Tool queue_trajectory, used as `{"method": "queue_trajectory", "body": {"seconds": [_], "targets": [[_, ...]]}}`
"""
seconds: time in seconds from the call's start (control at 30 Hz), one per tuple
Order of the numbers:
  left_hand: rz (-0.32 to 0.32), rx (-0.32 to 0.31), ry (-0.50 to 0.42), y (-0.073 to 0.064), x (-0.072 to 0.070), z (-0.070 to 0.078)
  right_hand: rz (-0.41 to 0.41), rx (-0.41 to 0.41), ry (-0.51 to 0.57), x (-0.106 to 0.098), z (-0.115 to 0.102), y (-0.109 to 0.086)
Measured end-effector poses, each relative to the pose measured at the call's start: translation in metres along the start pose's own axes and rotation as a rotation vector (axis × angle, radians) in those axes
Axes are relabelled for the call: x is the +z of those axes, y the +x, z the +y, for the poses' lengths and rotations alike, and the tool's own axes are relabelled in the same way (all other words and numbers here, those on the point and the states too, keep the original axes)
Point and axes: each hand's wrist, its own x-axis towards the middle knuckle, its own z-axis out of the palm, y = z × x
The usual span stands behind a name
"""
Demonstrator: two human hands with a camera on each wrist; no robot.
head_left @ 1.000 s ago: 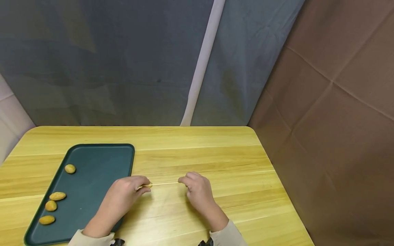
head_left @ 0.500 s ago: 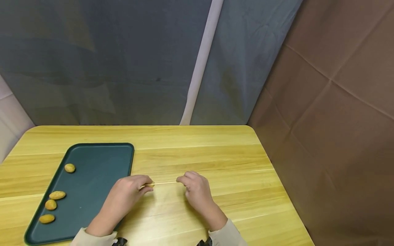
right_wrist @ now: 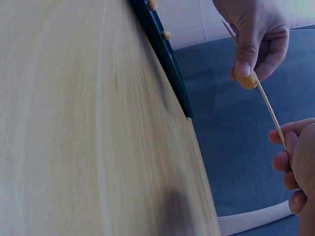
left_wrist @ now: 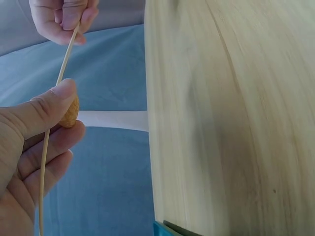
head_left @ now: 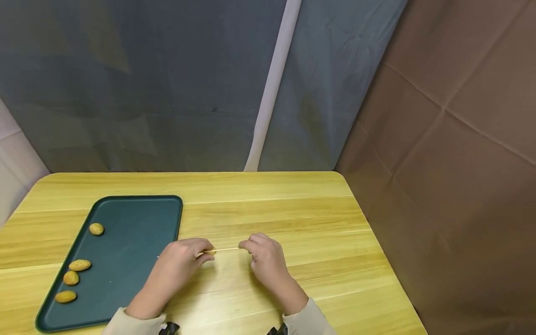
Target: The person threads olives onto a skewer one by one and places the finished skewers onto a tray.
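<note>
Between thumb and fingers, my left hand [head_left: 177,263] pinches a small golden-brown, oval, rough-skinned food piece [left_wrist: 70,115]. A thin wooden skewer [head_left: 227,249] runs through this piece, and its far pointed end shows beyond the left thumb in the right wrist view. My right hand [head_left: 269,261] grips the other end of the skewer with thumb and curled fingertips. Both hands are raised over the table, the skewer nearly level between them. Several similar oval pieces [head_left: 80,265] lie along the left side of a dark green tray [head_left: 125,298].
The tray lies on the left part of a light wooden table [head_left: 318,218], partly behind my left forearm. Grey-blue cloth [head_left: 167,93] hangs behind the table, with a white strip [head_left: 272,88] down it. Brown cloth [head_left: 460,186] hangs at the right.
My left hand has moved slightly right with the piece, toward my right hand. Less bare skewer shows between them. The right hand has shifted only slightly left.
</note>
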Motion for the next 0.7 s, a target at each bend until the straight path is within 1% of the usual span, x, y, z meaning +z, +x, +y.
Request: {"method": "queue_trajectory", "body": {"seconds": [0.13, 0.43, 0.7], "targets": [[-0.011, -0.006, 0.002, 0.0019, 0.0019, 0.0022, -0.026, 0.014, -0.007, -0.0009, -0.0012, 0.0002], [-0.064, -0.052, 0.014, 0.0035, 0.0053, 0.0057, -0.054, 0.023, -0.028, -0.0044, -0.0056, 0.0014], [-0.061, -0.051, 0.000, 0.0037, 0.0081, 0.0060, -0.068, 0.018, -0.051, -0.0053, -0.0081, 0.0013]]}}
